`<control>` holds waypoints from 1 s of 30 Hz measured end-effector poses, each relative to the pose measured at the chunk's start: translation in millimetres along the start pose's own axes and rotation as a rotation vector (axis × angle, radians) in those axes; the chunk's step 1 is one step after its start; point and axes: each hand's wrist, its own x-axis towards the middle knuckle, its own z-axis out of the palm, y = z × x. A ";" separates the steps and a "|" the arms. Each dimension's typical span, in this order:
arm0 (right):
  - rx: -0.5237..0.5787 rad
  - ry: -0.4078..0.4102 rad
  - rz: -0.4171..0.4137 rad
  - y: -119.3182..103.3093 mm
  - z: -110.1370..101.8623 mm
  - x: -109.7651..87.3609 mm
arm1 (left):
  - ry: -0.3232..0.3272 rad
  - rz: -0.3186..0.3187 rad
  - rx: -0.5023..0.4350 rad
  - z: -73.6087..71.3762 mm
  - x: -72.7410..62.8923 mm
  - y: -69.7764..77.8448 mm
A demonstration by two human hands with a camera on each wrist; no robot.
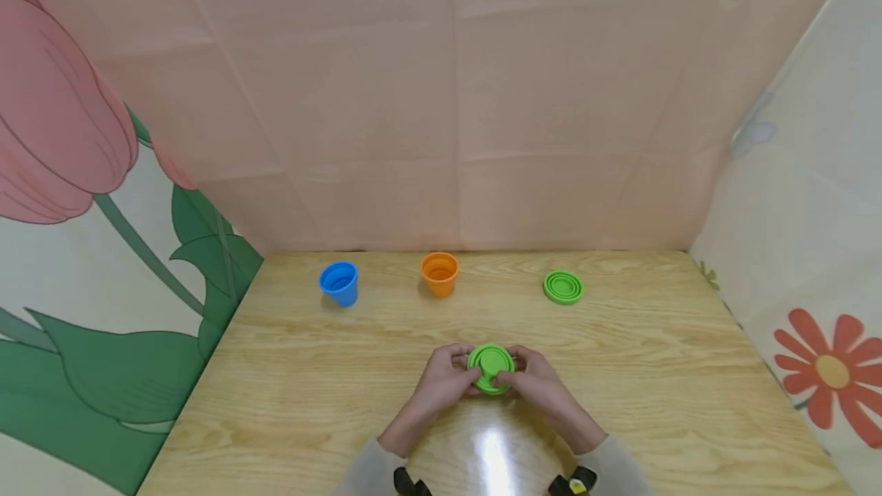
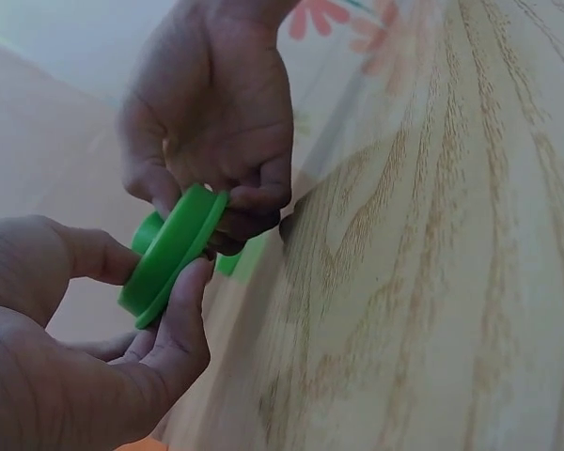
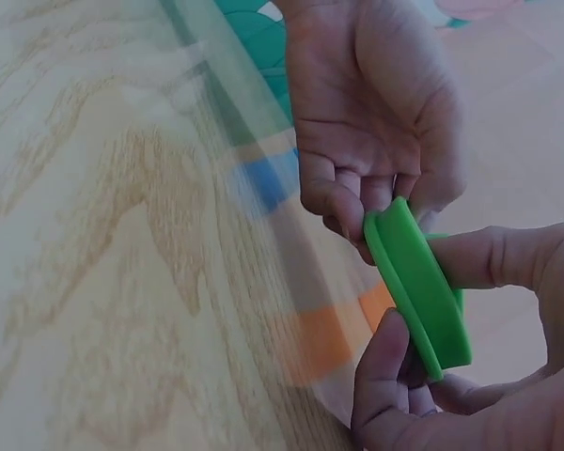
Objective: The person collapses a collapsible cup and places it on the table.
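Between both hands is a green collapsible cup (image 1: 494, 359), folded to a thick ringed disc and held off the table. My left hand (image 1: 441, 383) pinches its left edge, thumb on the face towards me and fingers behind. On the opposite edge my right hand (image 1: 544, 385) pinches it the same way. Both wrist views show the cup's side, a flat rim (image 2: 183, 258) and a raised inner part; the left wrist view has my left hand (image 2: 85, 348) nearest, the right wrist view my right hand (image 3: 498, 348).
Along the table's back edge stand an upright blue cup (image 1: 339, 283) at left and an upright orange cup (image 1: 439, 274) near the middle. A second green cup (image 1: 563, 287) lies folded flat at back right. Wood-grain table (image 1: 276, 404) meets a pink backdrop (image 1: 455, 98) behind.
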 end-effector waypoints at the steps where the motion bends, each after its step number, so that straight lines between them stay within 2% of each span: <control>1: 0.000 -0.011 -0.007 0.4 -0.6 -0.1 | 0.000 0.001 0.000 0.1 -0.1 0.3; 12: -0.013 -0.166 -0.078 2.1 -13.4 -3.2 | 0.023 0.004 0.010 -0.8 -0.6 0.9; 18: 0.125 -0.225 -0.061 2.0 -21.5 -1.8 | 0.015 0.005 -0.017 -3.3 -0.6 3.3; 25: 0.181 -0.185 -0.050 4.7 -24.4 0.5 | -0.083 -0.001 -0.176 -12.5 1.7 -2.0; 30: 0.183 -0.185 -0.043 3.6 -25.3 0.6 | -0.158 -0.019 -0.251 -19.0 4.4 -6.1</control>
